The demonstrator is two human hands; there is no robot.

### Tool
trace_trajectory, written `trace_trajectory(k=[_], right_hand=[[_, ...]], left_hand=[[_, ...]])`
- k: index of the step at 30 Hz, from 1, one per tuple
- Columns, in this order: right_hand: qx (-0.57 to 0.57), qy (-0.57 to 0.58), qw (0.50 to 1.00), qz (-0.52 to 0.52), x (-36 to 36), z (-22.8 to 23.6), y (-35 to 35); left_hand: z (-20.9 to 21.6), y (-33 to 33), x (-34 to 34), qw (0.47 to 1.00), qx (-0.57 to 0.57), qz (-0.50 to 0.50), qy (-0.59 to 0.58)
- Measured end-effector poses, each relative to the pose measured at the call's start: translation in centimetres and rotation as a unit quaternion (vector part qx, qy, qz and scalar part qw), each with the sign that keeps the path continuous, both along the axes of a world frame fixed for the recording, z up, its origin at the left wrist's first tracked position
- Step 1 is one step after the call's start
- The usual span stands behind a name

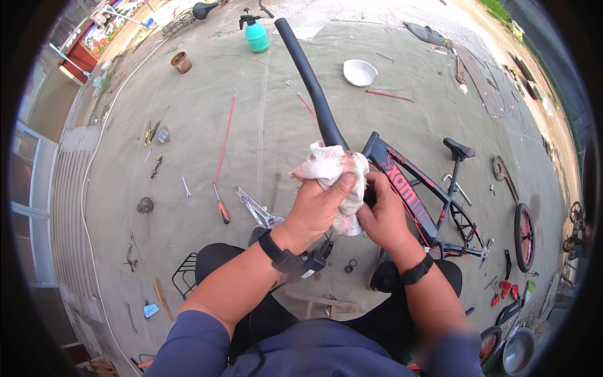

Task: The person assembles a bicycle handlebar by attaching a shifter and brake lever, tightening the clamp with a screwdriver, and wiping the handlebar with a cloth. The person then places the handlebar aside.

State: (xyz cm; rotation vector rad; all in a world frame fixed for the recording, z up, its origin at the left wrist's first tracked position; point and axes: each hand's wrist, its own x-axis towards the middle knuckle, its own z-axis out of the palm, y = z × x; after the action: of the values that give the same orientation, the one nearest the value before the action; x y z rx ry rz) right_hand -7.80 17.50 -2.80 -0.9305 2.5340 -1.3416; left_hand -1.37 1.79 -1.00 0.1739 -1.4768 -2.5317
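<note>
A black handlebar [309, 78] rises from between my hands and points away from me, tilted up to the left. My left hand [319, 204] is closed on a crumpled white and pink rag [323, 162], which is bunched against the bar's lower end. My right hand [384, 210] is closed close beside it, its fingers curled round a dark part of the bar that is mostly hidden. The black bicycle frame [411, 198] with red lettering and a saddle [459, 149] lies on the ground just right of my hands.
Left lie a screwdriver [222, 212], a wrench [186, 186] and a metal bracket [254, 206]. Farther off stand a teal spray bottle [256, 36], a rusty pot [181, 62] and a white basin [360, 73]. A small wheel [524, 237] lies right.
</note>
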Motion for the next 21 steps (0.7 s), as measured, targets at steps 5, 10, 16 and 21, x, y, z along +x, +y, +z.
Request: trace_trajectory(k=[5, 10, 16, 21], right_hand=[[0.162, 0.045, 0.986, 0.000, 1.6, 1.3, -1.6], [0.065, -0.025, 0.996, 0.051, 1.9, 2.6, -2.3], [0.043, -0.167, 0.973, 0.152, 2.5, 2.2, -0.6], [-0.092, -0.587, 0.785, 0.178, 1.1, 3.2, 0.7]], left_hand=[[0.1, -0.9, -1.1, 0.993, 0.099, 0.057, -0.002], [1.6, -2.3, -1.4, 0.981, 0.160, 0.104, -0.039], [1.9, -10.3, -2.4, 0.925, 0.317, 0.207, -0.012], [2.8, -12.3, -2.1, 0.919, 0.295, 0.261, 0.012]])
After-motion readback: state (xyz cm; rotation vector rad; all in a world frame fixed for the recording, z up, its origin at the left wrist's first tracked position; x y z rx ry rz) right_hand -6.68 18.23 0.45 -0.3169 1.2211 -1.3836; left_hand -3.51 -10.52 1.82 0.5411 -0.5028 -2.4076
